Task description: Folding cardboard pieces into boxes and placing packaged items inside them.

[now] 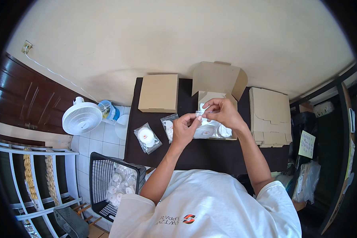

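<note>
My left hand (185, 128) and my right hand (223, 112) meet over an open cardboard box (217, 78). Both pinch the top edge of a clear plastic bag (199, 113), and a small white piece (201, 106) shows at my right fingertips. Below the hands, clear bags with round white items (225, 131) lie in the box, partly hidden. To the left on the dark table (154, 163), one bag with white discs (145, 135) lies flat. Another bag (167, 122) is partly behind my left hand.
A closed cardboard box (158, 92) stands at the back left of the table. Flattened cardboard boxes (270, 110) are stacked at the right. A black plastic basket (98, 178) with bagged white items stands at lower left, near a white fan (82, 118).
</note>
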The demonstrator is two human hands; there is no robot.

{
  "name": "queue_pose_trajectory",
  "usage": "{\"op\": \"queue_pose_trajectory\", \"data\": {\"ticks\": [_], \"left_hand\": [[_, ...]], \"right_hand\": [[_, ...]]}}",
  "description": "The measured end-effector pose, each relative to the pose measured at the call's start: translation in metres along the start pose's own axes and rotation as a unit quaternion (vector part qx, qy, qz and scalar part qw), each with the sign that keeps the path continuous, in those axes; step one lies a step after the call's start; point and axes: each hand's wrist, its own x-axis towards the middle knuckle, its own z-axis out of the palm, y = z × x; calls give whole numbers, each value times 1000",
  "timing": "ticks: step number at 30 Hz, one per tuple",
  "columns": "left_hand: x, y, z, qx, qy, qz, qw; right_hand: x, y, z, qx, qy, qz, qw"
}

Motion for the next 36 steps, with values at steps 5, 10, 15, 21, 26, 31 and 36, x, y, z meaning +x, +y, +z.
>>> {"op": "queue_pose_trajectory", "data": {"ticks": [5, 10, 15, 21, 26, 31, 36], "left_hand": [[3, 5, 9, -131, -7, -61, 990], [10, 0, 9, -35, -18, 19, 999], [12, 4, 4, -46, -19, 19, 999], [8, -5, -6, -83, 34, 40, 995], [12, -9, -6, -101, 53, -26, 993], [21, -1, -4, -225, 82, -130, 962], [23, 3, 7, -296, 100, -216, 925]], "right_hand": [[-5, 1, -16, -10, -14, -10, 1000], [3, 2, -21, -56, -49, -9, 997], [12, 4, -18, -161, -75, -96, 979], [-1, -5, -28, -201, -106, -89, 970], [-16, -1, -48, -239, -109, -86, 961], [-32, 24, -82, -205, -57, -3, 977], [-51, 72, -27, 77, -45, 14, 996]]}}
